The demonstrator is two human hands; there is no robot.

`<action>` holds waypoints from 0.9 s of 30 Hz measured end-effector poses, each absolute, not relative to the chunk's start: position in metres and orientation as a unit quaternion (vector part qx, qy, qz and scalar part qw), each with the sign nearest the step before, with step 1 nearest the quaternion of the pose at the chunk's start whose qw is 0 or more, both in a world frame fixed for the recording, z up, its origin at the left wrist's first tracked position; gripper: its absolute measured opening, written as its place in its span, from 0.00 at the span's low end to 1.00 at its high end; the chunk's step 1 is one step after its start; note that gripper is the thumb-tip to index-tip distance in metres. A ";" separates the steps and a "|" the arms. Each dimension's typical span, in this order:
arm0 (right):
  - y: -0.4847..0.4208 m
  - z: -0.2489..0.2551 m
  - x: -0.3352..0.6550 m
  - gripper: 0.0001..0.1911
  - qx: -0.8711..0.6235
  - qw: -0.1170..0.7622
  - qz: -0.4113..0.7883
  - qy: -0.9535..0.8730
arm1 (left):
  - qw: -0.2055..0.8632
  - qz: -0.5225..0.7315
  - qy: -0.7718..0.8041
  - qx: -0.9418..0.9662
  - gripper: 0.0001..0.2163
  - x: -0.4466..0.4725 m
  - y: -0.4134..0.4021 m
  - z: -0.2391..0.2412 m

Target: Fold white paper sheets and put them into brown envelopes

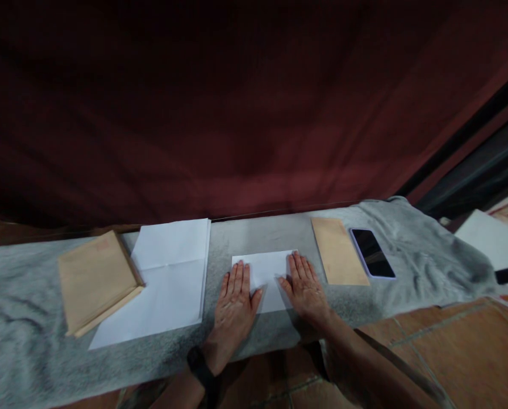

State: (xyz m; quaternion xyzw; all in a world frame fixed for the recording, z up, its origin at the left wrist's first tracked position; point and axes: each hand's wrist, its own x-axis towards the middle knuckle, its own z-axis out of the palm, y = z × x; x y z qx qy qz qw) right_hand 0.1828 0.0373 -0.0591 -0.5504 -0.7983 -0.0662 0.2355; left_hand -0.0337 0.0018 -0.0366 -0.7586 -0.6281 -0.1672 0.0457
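A folded white sheet of paper (266,271) lies on the grey cloth-covered table (24,318), in the middle near the front edge. My left hand (233,304) lies flat on the sheet's left end, fingers stretched out. My right hand (305,287) lies flat on its right end, fingers together and extended. Both palms press down and hold nothing. A dark band sits on my left wrist.
A stack of white sheets (164,281) lies left of my hands, with a pile of brown envelopes (95,279) beside it. One brown envelope (338,250) and a dark-screened phone (372,253) lie to the right. A dark red curtain (237,113) hangs behind.
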 end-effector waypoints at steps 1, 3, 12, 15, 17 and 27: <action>0.037 -0.059 0.183 0.37 -0.551 0.237 -0.069 -0.797 | 0.046 -0.170 -0.634 -0.753 0.30 -0.034 0.002 -0.037; 0.036 -0.059 0.185 0.38 -0.553 0.238 -0.068 -0.796 | 0.044 -0.174 -0.643 -0.745 0.30 -0.036 0.001 -0.037; 0.053 -0.019 0.204 0.26 -0.643 0.163 0.046 -0.747 | 0.052 -0.196 -0.641 -0.740 0.30 -0.039 0.003 -0.032; 0.061 -0.004 0.206 0.23 -0.678 0.140 0.117 -0.712 | 0.052 -0.188 -0.607 -0.771 0.29 -0.032 0.001 -0.028; 0.064 0.001 0.206 0.21 -0.696 0.135 0.165 -0.685 | 0.049 -0.174 -0.585 -0.791 0.30 -0.026 -0.001 -0.028; 0.072 -0.009 0.212 0.07 -0.672 0.243 0.302 -0.631 | 0.045 -0.153 -0.580 -0.799 0.33 -0.019 -0.005 -0.036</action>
